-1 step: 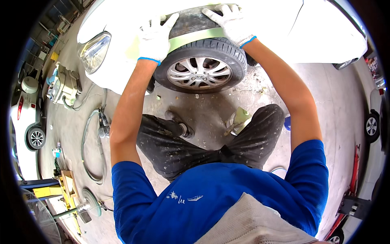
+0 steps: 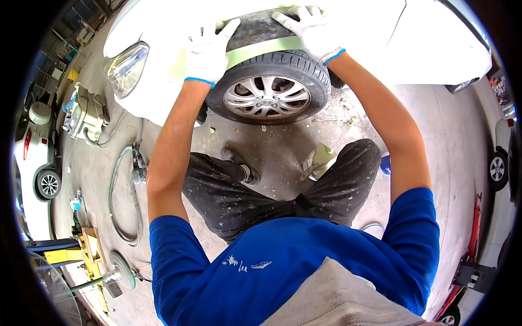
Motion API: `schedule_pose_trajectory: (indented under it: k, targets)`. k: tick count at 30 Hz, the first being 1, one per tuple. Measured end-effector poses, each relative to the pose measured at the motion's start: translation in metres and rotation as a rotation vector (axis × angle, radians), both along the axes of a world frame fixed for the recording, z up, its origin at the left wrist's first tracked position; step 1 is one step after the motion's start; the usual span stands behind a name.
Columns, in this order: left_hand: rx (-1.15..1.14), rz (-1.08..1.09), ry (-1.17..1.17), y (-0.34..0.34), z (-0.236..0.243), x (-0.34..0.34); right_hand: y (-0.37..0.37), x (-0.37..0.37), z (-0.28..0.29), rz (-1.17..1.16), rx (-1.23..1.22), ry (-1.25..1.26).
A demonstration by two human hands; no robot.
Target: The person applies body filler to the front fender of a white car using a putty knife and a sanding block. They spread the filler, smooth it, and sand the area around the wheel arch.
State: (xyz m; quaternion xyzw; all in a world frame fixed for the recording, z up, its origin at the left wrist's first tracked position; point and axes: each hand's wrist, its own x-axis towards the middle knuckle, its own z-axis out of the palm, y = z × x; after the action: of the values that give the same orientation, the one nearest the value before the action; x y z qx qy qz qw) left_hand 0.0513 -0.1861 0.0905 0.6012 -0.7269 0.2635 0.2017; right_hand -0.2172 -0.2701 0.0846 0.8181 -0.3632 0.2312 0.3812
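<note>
Both of my hands wear white knit gloves with blue cuffs. My left hand lies with fingers spread on the white car's fender, left of the wheel arch. My right hand rests on the right side of the arch, its fingers spread too. Between them shows a dark, scuffed patch of the fender. A light green strip curves along the arch edge below it. Under the arch sits the tyre with a silver multi-spoke wheel. Overexposure washes out the white bodywork around my hands.
The car's headlight is at the left. A hose coils on the floor beside a wheeled machine. A pale green sheet lies near my right knee. A fan stands lower left; other cars line both sides.
My right hand has shifted very slightly to the right. My left hand and the car look the same.
</note>
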Motion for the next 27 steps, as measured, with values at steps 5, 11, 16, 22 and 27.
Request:
schedule_pose_trajectory:
  k: [5,11,16,22,27]
  targets:
    - [-0.127,-0.088,-0.016,-0.006,0.009,0.003,-0.003,-0.004,0.008,0.107,-0.114,-0.068]
    - [-0.150,-0.055,-0.030,-0.014,0.018,0.003,-0.015,0.002,0.006,0.176,-0.114,-0.140]
    - [-0.107,-0.025,0.027,-0.001,0.006,-0.008,-0.010,-0.003,-0.011,0.262,-0.091,-0.187]
    - [-0.060,0.027,0.071,0.014,-0.021,-0.021,-0.007,-0.008,-0.036,0.320,-0.065,-0.227]
    - [-0.125,0.015,0.044,0.015,-0.065,-0.019,-0.010,-0.008,-0.072,0.360,-0.050,-0.235]
